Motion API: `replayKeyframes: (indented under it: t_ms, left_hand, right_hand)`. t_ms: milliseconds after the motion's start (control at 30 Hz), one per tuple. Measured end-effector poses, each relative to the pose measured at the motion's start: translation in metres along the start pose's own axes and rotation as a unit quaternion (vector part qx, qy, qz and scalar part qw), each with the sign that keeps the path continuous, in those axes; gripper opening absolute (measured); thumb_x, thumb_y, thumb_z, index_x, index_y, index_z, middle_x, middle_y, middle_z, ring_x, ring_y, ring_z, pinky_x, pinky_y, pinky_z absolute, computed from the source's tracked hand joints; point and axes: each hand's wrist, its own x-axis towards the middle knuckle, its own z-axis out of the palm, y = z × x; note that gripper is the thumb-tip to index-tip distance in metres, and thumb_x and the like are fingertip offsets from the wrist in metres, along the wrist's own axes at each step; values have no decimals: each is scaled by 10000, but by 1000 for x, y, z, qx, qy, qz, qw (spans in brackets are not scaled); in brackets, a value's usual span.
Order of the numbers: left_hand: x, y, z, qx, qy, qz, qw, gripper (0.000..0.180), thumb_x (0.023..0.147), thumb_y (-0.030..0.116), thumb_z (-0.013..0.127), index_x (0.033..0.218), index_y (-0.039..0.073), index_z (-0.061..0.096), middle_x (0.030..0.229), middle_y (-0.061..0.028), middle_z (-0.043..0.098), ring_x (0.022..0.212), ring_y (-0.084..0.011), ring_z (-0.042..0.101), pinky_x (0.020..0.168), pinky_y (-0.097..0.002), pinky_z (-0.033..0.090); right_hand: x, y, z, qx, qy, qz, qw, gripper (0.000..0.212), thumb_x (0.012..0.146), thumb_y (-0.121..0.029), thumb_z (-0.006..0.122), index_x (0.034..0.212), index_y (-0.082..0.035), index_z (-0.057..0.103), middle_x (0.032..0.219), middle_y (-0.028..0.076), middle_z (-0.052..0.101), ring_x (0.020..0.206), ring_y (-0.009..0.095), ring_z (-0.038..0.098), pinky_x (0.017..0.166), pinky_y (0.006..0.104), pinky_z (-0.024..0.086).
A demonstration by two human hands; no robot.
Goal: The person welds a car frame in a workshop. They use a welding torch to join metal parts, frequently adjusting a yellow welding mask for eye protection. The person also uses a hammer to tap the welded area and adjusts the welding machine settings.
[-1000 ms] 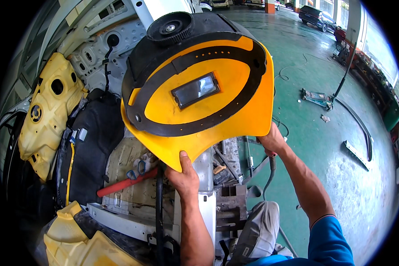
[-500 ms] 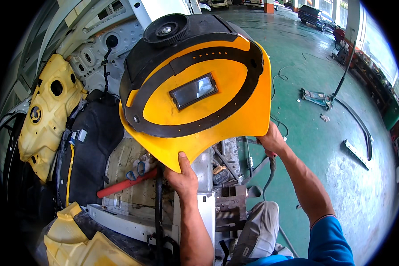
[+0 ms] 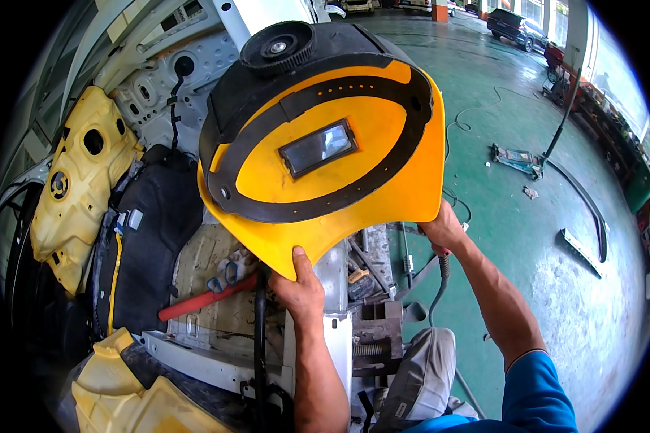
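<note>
A yellow welding helmet [image 3: 383, 195] fills the middle of the view, its inside turned toward me. Its black headband [image 3: 267, 213], ratchet knob [image 3: 278, 47] and dark lens window [image 3: 318, 149] show. My left hand [image 3: 300, 292] pinches the lower left corner of the shell, thumb on the inner face. Beside the lower right edge, my right hand [image 3: 444, 232] is closed on the handle of what looks like a welding torch, with a spring-sleeved cable [image 3: 444, 270] hanging below it. The helmet hides its fingertips and the torch's front.
On the left, a stripped car body holds a yellow tank [image 3: 83, 187], black lining [image 3: 152, 231] and a red bar [image 3: 206, 297]. A metal vise-like block [image 3: 378, 328] stands near my knee. Across the green floor lie a floor jack [image 3: 516, 159], a curved strip [image 3: 588, 202] and cables.
The helmet has shifted very slightly to the right in view, my left hand with it. Both holds look the same.
</note>
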Motion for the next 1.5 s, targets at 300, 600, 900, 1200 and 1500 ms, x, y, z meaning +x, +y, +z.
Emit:
replayKeyframes:
  t_ms: [300, 600, 900, 1200, 1500]
  left_hand:
    - [-2, 2, 3, 27, 24, 5, 999, 287, 975, 144, 553, 1110, -107, 586, 1014, -172, 684, 926, -248, 675, 784, -338, 507]
    - [1, 2, 3, 10, 21, 36, 999, 253, 974, 116, 544, 1084, -106, 597, 974, -157, 688, 874, -223, 672, 750, -322, 512]
    - [0, 2, 3, 8, 20, 36, 999, 262, 974, 115, 545, 1104, -109, 584, 988, -168, 684, 882, -227, 673, 746, -322, 517]
    - [4, -1, 2, -43, 157, -1, 987, 379, 981, 154, 562, 1190, -158, 513, 1175, -219, 619, 1044, -287, 626, 914, -352, 481]
    - [17, 1, -13, -130, 291, -46, 947, 438, 949, 113, 557, 1300, -128, 455, 1308, -243, 546, 1133, -343, 584, 1032, -383, 431]
  right_hand:
    - [-1, -6, -1, -16, -7, 33, 999, 356, 877, -251, 649, 1046, 34, 518, 708, 156, 613, 624, 220, 620, 606, 372, 487]
    - [-5, -1, -2, 1, -10, 30, 1000, 365, 858, -242, 675, 1031, 33, 510, 700, 151, 600, 631, 218, 610, 611, 375, 488]
    - [-4, 0, 0, 10, -6, 21, 1000, 387, 843, -255, 696, 1021, 32, 507, 717, 153, 606, 620, 227, 602, 605, 381, 483]
    - [-8, 34, 3, 33, 30, -38, 998, 346, 828, -248, 707, 966, 7, 518, 775, 172, 597, 717, 280, 574, 706, 401, 468]
    - [-15, 34, -2, 22, 37, -28, 999, 344, 818, -254, 711, 962, -12, 514, 784, 189, 591, 728, 340, 565, 721, 423, 461]
